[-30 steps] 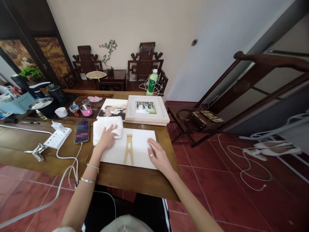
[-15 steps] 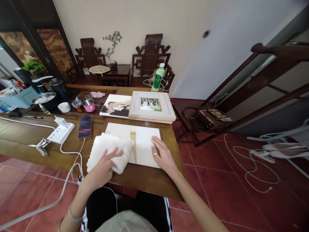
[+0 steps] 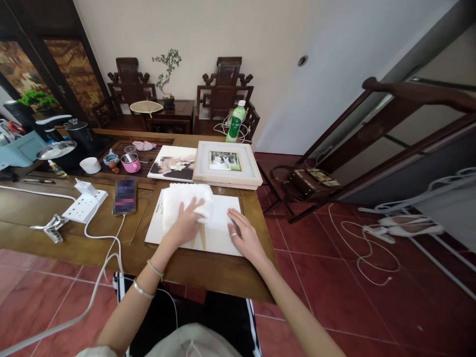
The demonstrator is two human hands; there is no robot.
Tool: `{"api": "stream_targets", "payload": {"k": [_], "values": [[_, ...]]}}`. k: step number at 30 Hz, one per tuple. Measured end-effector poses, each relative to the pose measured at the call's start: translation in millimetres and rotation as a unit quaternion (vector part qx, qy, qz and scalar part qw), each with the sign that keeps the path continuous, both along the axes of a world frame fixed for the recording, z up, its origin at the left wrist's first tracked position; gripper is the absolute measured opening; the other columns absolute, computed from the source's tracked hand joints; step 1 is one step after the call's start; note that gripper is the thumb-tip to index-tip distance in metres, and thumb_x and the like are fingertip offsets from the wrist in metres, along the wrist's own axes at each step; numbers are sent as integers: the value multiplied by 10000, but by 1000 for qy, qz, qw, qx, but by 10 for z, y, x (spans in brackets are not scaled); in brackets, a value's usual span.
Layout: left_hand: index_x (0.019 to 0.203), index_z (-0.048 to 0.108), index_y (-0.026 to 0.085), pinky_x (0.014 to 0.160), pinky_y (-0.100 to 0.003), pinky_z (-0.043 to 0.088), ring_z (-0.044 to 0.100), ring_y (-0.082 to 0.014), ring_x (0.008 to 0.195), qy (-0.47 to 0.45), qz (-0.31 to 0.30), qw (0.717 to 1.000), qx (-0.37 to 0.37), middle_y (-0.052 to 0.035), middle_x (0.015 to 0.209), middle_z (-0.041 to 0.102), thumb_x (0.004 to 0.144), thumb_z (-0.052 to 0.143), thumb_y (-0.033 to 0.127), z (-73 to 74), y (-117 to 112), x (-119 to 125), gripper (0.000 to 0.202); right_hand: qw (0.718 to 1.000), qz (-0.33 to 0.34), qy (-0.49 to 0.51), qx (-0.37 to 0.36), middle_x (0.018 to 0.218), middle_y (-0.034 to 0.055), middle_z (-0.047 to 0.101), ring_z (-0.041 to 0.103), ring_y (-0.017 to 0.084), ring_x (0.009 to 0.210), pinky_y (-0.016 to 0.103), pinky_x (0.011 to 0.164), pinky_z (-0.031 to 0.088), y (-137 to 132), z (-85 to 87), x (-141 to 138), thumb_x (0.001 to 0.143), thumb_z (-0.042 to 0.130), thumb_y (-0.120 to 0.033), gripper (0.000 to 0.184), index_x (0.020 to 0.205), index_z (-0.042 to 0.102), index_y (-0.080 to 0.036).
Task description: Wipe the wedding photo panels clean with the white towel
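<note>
A flat white panel (image 3: pixel 219 233) lies near the table's front edge, with small dark print by its left border and a tan, narrow figure on its face. My left hand (image 3: pixel 188 223) grips a fluffy white cloth (image 3: pixel 182 196) from above, its fingers pressed into the cloth against the panel. The cloth covers the panel's upper left part and hides most of the tan figure. On the panel's right side rests my right hand (image 3: pixel 241 230), fingers extended and holding nothing.
Behind the panel are a light wooden picture frame (image 3: pixel 253 173) and a photo print (image 3: pixel 173 163). A green bottle (image 3: pixel 235 121) stands behind them. Leftward lie a phone (image 3: pixel 125 196), a power strip (image 3: pixel 85 203) with trailing cables, and a pink cup (image 3: pixel 131 162).
My left hand has moved the cloth up and to the right across the panel, uncovering its lower left corner. My right hand stays on the panel's right side. The view has shifted slightly.
</note>
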State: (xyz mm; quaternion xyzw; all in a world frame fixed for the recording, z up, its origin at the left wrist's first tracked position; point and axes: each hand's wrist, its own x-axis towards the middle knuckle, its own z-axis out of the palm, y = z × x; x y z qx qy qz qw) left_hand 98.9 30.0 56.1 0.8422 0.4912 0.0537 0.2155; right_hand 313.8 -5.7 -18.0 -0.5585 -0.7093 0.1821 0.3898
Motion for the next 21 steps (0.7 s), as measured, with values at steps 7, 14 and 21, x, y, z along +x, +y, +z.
{"api": "stream_targets", "payload": {"k": [7,14,21], "values": [[861,711,133,1145,-652,58,53,-308,1468,29,-65,997,40,-39,1574,221,625,360,-113,-13,-966,-58,489,1000,-13,0,2,1368,148,556,475,270,1314,516,1116,362,-7,-15,-17,921,438,-313,406,1266,593,-165],[1041,682,175,1144,-629,92,88,-279,1468,-3,-50,999,-20,-38,1567,243,692,337,-86,67,-616,-88,555,1000,-4,6,11,1372,128,556,471,266,1317,516,1116,361,0,-33,-5,918,445,-307,405,1281,583,-191],[1214,583,172,1058,-704,209,220,-340,1434,33,14,999,-18,-106,1503,378,785,353,1,125,406,178,516,1000,4,7,13,1370,145,555,465,261,1323,503,1119,361,9,-23,-7,913,443,-294,407,1269,589,-161]]}}
